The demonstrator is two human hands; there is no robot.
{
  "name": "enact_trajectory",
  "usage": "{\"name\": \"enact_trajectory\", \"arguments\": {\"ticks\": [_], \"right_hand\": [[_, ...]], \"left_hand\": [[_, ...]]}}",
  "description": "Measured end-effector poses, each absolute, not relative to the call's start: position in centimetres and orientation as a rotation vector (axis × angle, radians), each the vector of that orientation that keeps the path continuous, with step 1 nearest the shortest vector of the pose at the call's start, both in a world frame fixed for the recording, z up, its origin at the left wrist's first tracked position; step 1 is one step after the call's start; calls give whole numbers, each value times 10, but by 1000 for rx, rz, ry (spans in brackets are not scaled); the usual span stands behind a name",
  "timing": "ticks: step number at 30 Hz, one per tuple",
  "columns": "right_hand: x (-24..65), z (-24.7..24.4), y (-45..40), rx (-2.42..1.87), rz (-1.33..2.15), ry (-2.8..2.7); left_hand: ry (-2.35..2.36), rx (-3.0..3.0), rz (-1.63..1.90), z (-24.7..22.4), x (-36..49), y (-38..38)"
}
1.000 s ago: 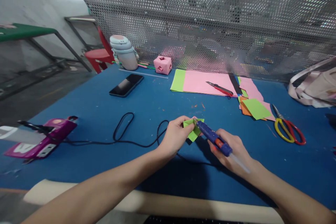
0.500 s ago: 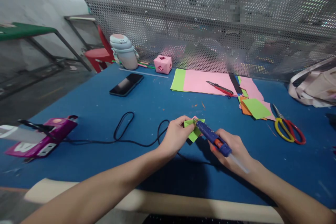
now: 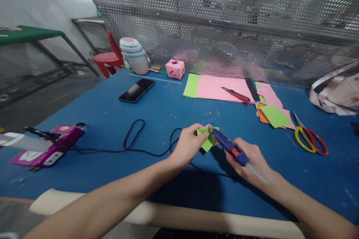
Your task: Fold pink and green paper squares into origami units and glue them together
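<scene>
Between the thumb and fingers of my left hand (image 3: pixel 188 142) is a small folded paper piece (image 3: pixel 208 143), green with some pink behind it. My right hand (image 3: pixel 249 157) is wrapped round a blue glue gun (image 3: pixel 228 145), and a clear glue stick (image 3: pixel 257 173) pokes out of its back end. The gun's nozzle points at the upper edge of the folded paper, close to my left fingertips; whether it touches is too small to tell. A black cord (image 3: pixel 151 153) runs across the table behind my left wrist.
A purple power strip (image 3: pixel 63 140) lies at left. Farther back are a phone (image 3: pixel 137 90), a bottle (image 3: pixel 137 59), a pink paper cube (image 3: pixel 175 69), paper sheets (image 3: pixel 213 86) and a craft knife (image 3: pixel 235 94). Scissors (image 3: pixel 307 140) lie right, beside cut green paper (image 3: pixel 276 116).
The glue gun's nozzle has shifted very slightly right along the folded paper's upper edge. Both hands keep their hold; the whole view has moved a little.
</scene>
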State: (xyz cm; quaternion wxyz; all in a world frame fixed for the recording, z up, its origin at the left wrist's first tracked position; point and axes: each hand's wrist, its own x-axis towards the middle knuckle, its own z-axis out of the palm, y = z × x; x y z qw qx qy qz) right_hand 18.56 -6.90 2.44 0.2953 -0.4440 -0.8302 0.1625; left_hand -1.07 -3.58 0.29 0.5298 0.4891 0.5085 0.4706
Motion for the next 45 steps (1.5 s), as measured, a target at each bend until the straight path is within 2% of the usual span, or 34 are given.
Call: {"name": "enact_trajectory", "arguments": {"ticks": [45], "right_hand": [[187, 25, -70, -1232, 366, -2246]], "left_hand": [[1264, 1300, 1105, 5, -13, -36]]}}
